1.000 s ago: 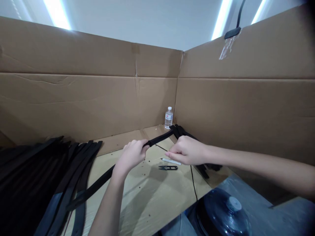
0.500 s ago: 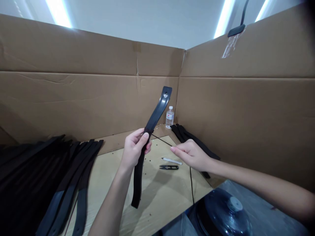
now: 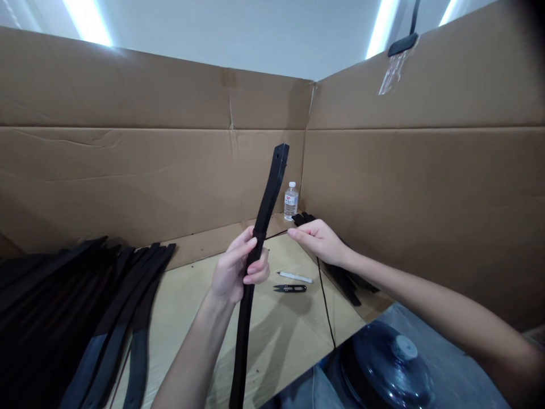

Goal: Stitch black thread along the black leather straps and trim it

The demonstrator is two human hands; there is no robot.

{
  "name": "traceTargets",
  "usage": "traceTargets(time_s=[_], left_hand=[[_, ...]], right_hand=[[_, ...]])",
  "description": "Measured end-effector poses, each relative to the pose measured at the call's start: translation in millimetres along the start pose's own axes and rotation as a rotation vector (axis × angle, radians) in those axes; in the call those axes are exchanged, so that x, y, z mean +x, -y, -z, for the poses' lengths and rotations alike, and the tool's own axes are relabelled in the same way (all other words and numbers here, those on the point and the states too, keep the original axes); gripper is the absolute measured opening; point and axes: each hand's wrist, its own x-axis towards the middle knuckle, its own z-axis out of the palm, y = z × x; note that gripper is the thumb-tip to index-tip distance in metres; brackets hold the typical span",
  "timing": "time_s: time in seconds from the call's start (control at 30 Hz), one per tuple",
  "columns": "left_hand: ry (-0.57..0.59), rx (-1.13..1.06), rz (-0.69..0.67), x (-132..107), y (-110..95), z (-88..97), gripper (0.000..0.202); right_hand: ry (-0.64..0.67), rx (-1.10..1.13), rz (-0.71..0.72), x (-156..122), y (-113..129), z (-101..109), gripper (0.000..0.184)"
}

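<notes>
My left hand [image 3: 240, 267] is closed around a long, curved black strip [image 3: 271, 196] with a hole near its upper end. The strip stands nearly upright above the table. Just over my left thumb, a few turns of dark cord wrap around the strip. My right hand [image 3: 317, 241] pinches the dark cord [image 3: 276, 234], which runs taut from the wrap to my fingertips. Below that hand the cord's tail hangs down past the table edge. Black thread snips [image 3: 290, 288] and a white pen [image 3: 294, 277] lie on the table beneath my hands.
Many similar black strips [image 3: 97, 307] are piled at the left, with a few more [image 3: 344, 284] at the right. A water bottle [image 3: 291, 201] stands in the corner of the cardboard walls [image 3: 170, 176]. A large blue water jug [image 3: 387, 363] sits beside the table [image 3: 196, 318].
The strip has turned from its glossy face to a dark side and stands more upright. My right hand has moved up and slightly left, with the cord still taut.
</notes>
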Motion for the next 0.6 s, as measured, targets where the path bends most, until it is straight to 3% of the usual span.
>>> traceTargets(time_s=[0.33,0.6], left_hand=[[0.008,-0.023,-0.025,3,5,5.2,0.016],[-0.002,-0.037,-0.066,1,1,3.2,0.015]], right_hand=[[-0.002,0.026,0.016,8,-7,-8,0.055],[-0.027,0.015,0.077,1,5,-5,0.053]])
